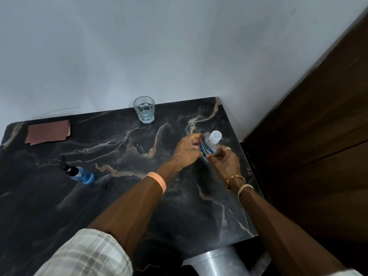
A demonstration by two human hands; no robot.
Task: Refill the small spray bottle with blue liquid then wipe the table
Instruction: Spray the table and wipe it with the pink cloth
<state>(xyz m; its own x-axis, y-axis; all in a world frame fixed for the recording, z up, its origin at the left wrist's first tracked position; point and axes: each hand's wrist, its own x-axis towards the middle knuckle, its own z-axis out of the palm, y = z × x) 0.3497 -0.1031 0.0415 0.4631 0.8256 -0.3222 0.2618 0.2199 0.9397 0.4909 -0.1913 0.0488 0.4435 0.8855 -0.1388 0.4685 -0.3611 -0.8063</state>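
Nearest, a metal cylinder [219, 261] is being seen just below the near edge of the dark marble table [139, 206]. Further in, on the table's left part, the small spray bottle [82, 175], with blue liquid inside and a black pump top, is being left untouched, well apart from both hands. Toward the right edge, a capped Listerine bottle [209, 145] is being gripped from below by the right hand [224, 160], thumb curled across the label, while its other side is being pinched by the left hand [186, 149] with curled fingers. Beyond, a folded reddish-brown cloth [48, 132] is lying at the far left corner, and a glass tumbler [144, 109] is standing at the far edge.
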